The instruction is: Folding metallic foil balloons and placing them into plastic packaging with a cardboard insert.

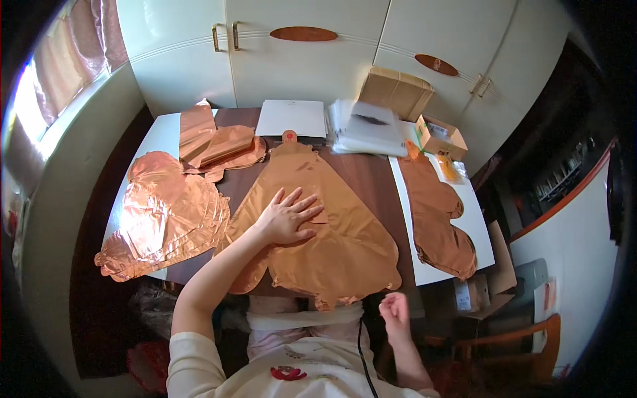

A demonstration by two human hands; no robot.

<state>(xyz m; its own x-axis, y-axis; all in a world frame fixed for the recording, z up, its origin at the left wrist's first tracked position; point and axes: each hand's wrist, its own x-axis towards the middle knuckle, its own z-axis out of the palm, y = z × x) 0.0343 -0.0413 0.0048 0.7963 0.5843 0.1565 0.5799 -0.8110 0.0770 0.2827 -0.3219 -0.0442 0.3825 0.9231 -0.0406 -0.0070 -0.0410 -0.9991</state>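
Note:
A flat, roughly triangular copper foil balloon (332,245) lies across the middle of the table, its narrow tabbed end pointing away from me. My left hand (288,217) rests flat on its centre with the fingers spread. Just off the balloon's lower right corner, past the table's front edge, my right hand (395,313) is curled closed; whatever it may hold is hidden. To the left lies a shiny, wrinkled copper foil balloon (169,209), its edge meeting the middle one. Another copper balloon (434,215), with a wavy right side, lies flat on the right.
Folded copper foil (215,146) lies at the back left. Along the back are a white sheet (290,119), a stack of clear plastic sleeves (368,129), a cardboard box (396,91) and a small open box (441,137). A wooden chair (531,348) stands at right.

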